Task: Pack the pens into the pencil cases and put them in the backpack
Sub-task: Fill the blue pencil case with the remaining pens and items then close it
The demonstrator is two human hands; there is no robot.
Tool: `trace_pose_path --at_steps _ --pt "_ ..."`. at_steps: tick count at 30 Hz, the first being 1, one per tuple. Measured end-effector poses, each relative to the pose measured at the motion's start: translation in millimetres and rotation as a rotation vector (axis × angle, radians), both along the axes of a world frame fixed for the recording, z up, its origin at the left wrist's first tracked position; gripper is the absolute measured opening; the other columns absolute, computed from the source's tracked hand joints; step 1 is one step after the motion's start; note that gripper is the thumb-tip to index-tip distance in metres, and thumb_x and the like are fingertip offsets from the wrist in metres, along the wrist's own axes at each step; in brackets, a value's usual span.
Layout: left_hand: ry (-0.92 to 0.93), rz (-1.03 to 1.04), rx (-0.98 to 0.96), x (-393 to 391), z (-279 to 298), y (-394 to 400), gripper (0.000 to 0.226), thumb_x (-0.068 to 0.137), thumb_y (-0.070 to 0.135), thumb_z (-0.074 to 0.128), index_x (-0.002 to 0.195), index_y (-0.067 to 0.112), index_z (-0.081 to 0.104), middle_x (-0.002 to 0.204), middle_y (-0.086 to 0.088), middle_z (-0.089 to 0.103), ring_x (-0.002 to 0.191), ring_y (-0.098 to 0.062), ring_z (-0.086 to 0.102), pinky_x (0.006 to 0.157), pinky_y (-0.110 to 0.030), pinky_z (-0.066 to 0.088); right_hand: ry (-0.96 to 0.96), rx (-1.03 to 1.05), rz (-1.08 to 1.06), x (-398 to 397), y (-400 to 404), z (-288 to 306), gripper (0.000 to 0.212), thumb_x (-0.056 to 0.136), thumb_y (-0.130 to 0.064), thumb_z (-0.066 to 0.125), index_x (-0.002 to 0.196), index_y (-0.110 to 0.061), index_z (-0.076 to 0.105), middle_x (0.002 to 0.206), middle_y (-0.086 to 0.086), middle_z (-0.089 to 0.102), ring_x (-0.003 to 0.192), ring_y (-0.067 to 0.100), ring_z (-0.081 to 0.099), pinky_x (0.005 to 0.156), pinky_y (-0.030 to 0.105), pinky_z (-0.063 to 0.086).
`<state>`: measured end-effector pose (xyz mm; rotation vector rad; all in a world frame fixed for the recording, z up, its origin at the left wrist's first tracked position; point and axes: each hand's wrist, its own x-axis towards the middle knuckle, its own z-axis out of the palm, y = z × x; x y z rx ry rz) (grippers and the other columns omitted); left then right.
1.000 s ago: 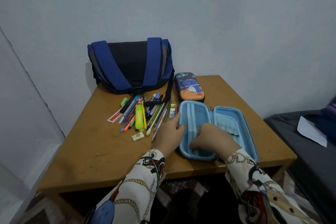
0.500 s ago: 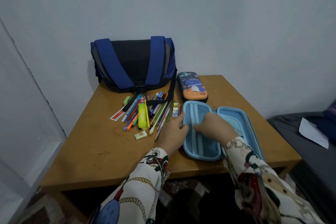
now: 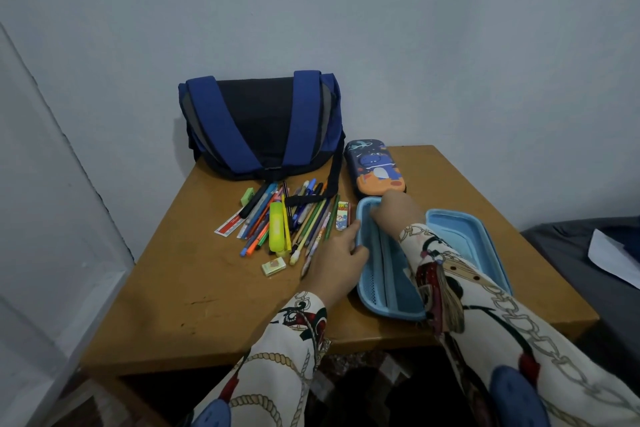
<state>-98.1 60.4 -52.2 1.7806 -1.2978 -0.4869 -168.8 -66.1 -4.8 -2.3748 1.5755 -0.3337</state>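
1. The left hand (image 3: 334, 258) rests with loosely spread fingers against the left rim of the open light-blue pencil case (image 3: 381, 274).
2. The right hand (image 3: 394, 213) reaches to the case's far end; its grip cannot be told.
3. The pens (image 3: 291, 218) lie beside the case, before the backpack (image 3: 263, 125).
4. No writing is legible.

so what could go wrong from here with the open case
1. The open blue case lies close to the table's near edge; a shove from the right hand reaching across it might tip it off.
2. The bag's strap lies across the pens; scooping them could snag it and scatter some.
3. The small eraser lies apart from the pile and could be missed.
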Motion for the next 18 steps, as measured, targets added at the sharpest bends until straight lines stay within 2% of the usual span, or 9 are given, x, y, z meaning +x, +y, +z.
trace_pose_path --at_steps 3,6,8,11,13,15,18 --pt "0.015 -0.003 0.003 0 0 0 0.055 0.096 0.021 0.045 0.150 0.022 0.032 0.067 0.002 0.042 0.060 -0.009 0.043 0.056 -0.027 0.036 0.003 -0.074 -0.008 3 -4 -5 0.018 0.093 -0.012 0.054 0.075 -0.010 0.053 0.080 0.009 0.057 0.081 0.032 0.061 0.067 0.031 0.042" --pt "0.016 -0.007 0.004 0 0 -1 0.056 0.096 0.020 0.045 0.150 0.020 0.031 0.067 0.001 0.042 0.059 -0.009 0.042 0.056 -0.027 0.036 -0.037 -0.094 -0.002 -2 -8 -13 0.035 0.094 -0.014 0.053 0.061 -0.011 0.041 0.074 0.010 0.053 0.077 0.032 0.056 0.065 0.031 0.038" --pt "0.011 -0.011 0.008 -1 0 -1 0.055 0.096 0.021 0.045 0.150 0.020 0.032 0.066 0.001 0.043 0.057 -0.010 0.042 0.056 -0.028 0.037 -0.077 -0.077 -0.002 -11 -6 -12 0.038 0.094 -0.017 0.053 0.058 -0.012 0.042 0.064 0.005 0.049 0.072 0.029 0.053 0.062 0.030 0.036" --pt "-0.021 -0.016 0.030 -1 1 0 0.052 0.098 0.024 0.044 0.149 0.022 0.034 0.067 0.001 0.049 0.055 -0.007 0.043 0.052 -0.024 0.034 -0.078 -0.023 0.008 -33 5 -3 0.036 0.091 -0.032 0.059 0.062 -0.011 0.055 0.064 0.004 0.056 0.069 0.026 0.057 0.058 0.030 0.039" --pt "-0.073 -0.020 0.063 -2 3 0 0.051 0.099 0.027 0.043 0.149 0.023 0.034 0.081 -0.007 0.058 0.062 -0.008 0.049 0.053 -0.023 0.034 -0.040 0.033 0.019 -49 21 0 0.040 0.087 -0.044 0.065 0.061 -0.016 0.054 0.061 0.000 0.055 0.063 0.020 0.057 0.057 0.029 0.040" --pt "-0.156 -0.019 0.093 -3 4 0 0.050 0.100 0.030 0.041 0.149 0.023 0.034 0.082 -0.004 0.056 0.068 -0.011 0.051 0.056 -0.025 0.036 0.002 0.042 0.024 -61 37 -4 0.044 0.082 -0.056 0.067 0.064 -0.017 0.056 0.063 -0.004 0.057 0.066 0.017 0.058 0.065 0.031 0.046" --pt "-0.242 0.007 0.136 -6 6 0 0.050 0.100 0.032 0.039 0.149 0.025 0.033 0.086 -0.001 0.060 0.072 -0.014 0.055 0.061 -0.031 0.045 0.076 -0.064 0.015 -68 54 -10 0.043 0.079 -0.065 0.065 0.074 -0.023 0.060 0.083 -0.004 0.064 0.090 0.020 0.059 0.085 0.037 0.046"
